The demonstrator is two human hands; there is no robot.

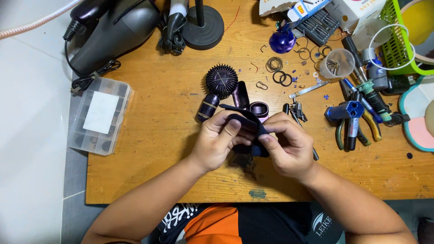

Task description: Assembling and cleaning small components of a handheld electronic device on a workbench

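Observation:
My left hand [220, 138] and my right hand [289, 144] meet over the middle of a wooden table [158, 149], both gripping a dark purple-black plastic shell piece [246, 122]. Fingers cover most of it, so its lower half is hidden. Just beyond my hands lie other dark parts: a round finned grille [221, 79], a small cylindrical motor part [207, 107], an oblong cover [240, 94] and a short ring-shaped piece [259, 108].
A clear compartment box [100, 115] sits at the table's left edge. A black hair dryer [113, 31] and a round stand base [203, 27] are at the back. Pliers and screwdrivers [355, 119], a clear cup [337, 63], loose rings [280, 77] and a green basket [398, 40] crowd the right.

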